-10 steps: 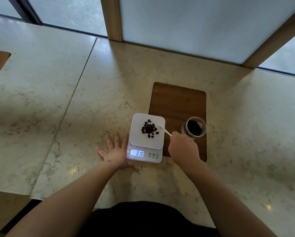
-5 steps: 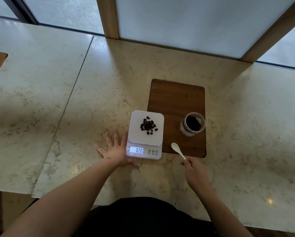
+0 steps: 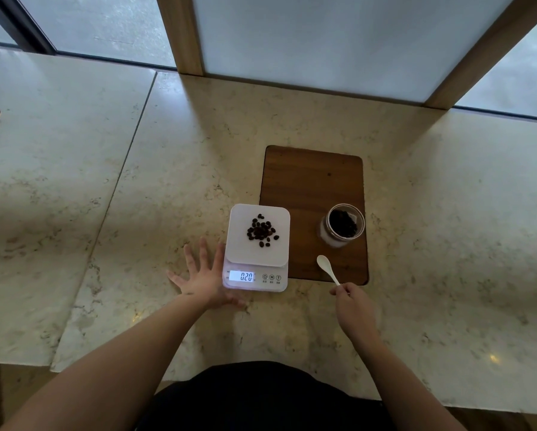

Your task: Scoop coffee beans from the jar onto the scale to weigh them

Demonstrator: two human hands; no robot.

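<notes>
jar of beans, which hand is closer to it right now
Right. The right hand holds the spoon just in front of the jar, apart from it. The left hand lies flat beyond the scale, on its far side from the jar.

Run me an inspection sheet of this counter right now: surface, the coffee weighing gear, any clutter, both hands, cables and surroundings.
Surface: pale marble counter, seam at left; wooden board set on it.
Job's things: white scale, display lit, coffee beans piled on its platform; open jar with beans, on the board.
Clutter: nothing seen.
Grippers: left hand flat on the counter against the scale; right hand pinching the white spoon, bowl empty, over the board's near edge.
Cables: nothing seen.
Surroundings: frosted window panels in wooden frames behind.
</notes>
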